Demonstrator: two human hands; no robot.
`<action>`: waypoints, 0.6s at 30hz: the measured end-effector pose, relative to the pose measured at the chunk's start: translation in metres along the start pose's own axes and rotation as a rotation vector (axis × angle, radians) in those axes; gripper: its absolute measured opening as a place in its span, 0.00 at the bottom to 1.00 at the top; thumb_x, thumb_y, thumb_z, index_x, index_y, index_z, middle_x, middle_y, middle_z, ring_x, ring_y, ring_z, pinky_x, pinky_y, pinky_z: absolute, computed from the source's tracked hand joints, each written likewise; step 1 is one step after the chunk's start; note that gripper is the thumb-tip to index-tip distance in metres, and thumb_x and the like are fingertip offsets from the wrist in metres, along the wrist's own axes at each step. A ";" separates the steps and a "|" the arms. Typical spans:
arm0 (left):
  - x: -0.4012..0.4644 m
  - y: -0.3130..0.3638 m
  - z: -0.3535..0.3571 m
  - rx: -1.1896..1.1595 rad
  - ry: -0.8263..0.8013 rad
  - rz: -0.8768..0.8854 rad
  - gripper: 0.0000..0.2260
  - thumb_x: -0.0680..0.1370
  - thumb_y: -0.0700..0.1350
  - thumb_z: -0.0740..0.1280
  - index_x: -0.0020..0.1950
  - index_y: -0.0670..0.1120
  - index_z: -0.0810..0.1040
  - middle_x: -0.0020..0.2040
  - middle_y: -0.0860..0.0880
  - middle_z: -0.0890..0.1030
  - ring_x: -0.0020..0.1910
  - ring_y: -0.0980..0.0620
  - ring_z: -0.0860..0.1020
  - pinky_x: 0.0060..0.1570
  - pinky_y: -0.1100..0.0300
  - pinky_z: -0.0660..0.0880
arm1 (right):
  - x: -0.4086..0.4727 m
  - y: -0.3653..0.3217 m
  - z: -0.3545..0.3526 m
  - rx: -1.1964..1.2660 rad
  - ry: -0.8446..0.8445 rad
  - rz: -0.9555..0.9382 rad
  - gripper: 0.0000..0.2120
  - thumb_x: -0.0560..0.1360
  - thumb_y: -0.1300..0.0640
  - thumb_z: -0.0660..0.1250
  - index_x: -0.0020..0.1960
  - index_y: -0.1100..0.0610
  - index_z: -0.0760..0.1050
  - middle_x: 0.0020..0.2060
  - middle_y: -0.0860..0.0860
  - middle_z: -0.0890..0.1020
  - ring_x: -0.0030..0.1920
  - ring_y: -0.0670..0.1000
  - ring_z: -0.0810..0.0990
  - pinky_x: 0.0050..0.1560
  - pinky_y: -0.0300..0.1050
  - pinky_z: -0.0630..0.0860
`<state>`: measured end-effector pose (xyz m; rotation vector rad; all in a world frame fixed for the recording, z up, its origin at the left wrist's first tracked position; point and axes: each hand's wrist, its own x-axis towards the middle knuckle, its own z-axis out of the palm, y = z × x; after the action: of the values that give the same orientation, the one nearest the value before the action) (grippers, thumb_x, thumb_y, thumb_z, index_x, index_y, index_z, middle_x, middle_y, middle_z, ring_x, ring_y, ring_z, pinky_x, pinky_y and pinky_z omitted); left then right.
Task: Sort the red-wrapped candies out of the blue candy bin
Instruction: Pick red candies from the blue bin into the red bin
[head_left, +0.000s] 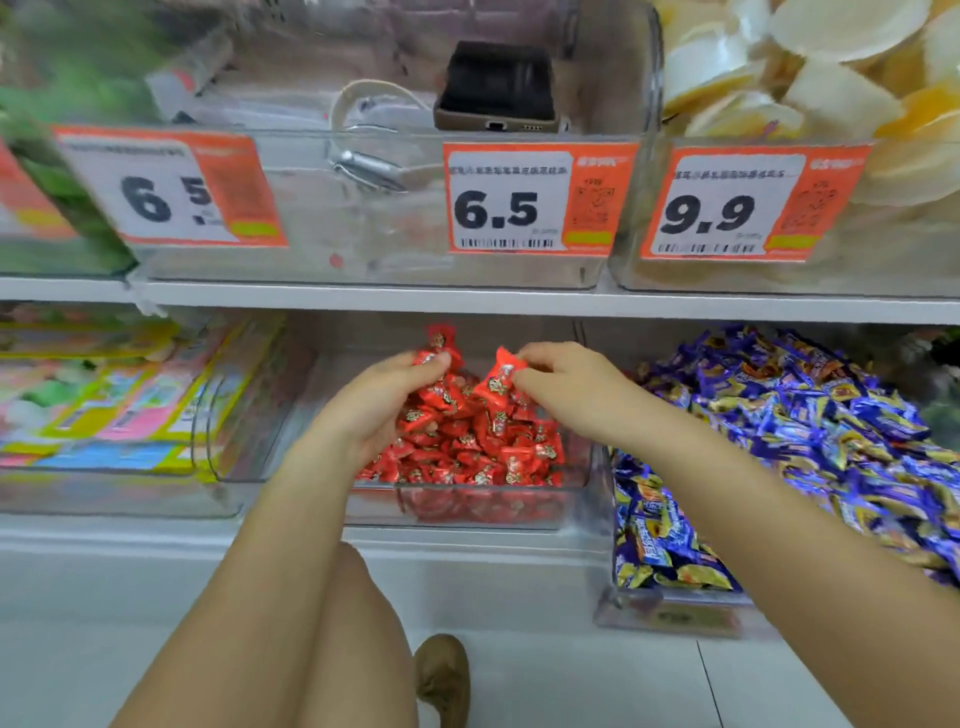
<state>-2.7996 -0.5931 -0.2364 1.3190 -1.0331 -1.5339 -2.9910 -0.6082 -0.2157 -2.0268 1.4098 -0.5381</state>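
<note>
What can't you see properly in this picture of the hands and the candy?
Head view only:
- Left hand: candies inside it are hidden by curled fingers, so their number is unclear.
- Blue candy bin: cut off by the right edge.
- Price tags: small print is too blurred.
- Red candy bin: lower candies are buried.

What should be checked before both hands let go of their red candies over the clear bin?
1. Left hand has a grip on red candies: ok.
2. Right hand pinches one red candy: ok.
3. Both hands are over the red bin, not the blue one: ok.
4. Red bin has room: ok, the pile sits below the front wall's rim.
5. No blue candy mixed into the red pile: ok on the visible surface.
6. Blue bin free of red candies: cannot tell, only its top layer shows.
</note>
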 end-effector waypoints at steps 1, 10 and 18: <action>0.001 -0.002 -0.005 0.014 0.010 -0.005 0.07 0.79 0.46 0.64 0.54 0.45 0.79 0.46 0.47 0.83 0.40 0.53 0.80 0.34 0.64 0.75 | 0.008 0.000 0.005 -0.025 -0.012 0.023 0.08 0.77 0.52 0.61 0.46 0.53 0.78 0.38 0.50 0.80 0.40 0.51 0.77 0.43 0.46 0.72; 0.004 -0.002 -0.027 -0.251 0.082 0.084 0.16 0.76 0.33 0.62 0.59 0.47 0.78 0.47 0.50 0.81 0.40 0.55 0.76 0.48 0.59 0.73 | 0.015 -0.001 0.010 -0.112 -0.072 0.024 0.17 0.78 0.49 0.62 0.66 0.49 0.73 0.66 0.48 0.74 0.62 0.49 0.75 0.53 0.38 0.68; -0.005 0.000 -0.009 -0.133 0.285 0.192 0.20 0.72 0.28 0.58 0.57 0.44 0.79 0.52 0.51 0.82 0.47 0.63 0.79 0.48 0.67 0.71 | -0.049 0.015 -0.029 -0.195 0.164 -0.066 0.11 0.78 0.56 0.62 0.57 0.47 0.79 0.44 0.36 0.76 0.43 0.35 0.73 0.46 0.40 0.66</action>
<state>-2.7900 -0.5885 -0.2357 1.2627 -0.8359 -1.2097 -3.0367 -0.5732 -0.2041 -2.2326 1.5483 -0.6293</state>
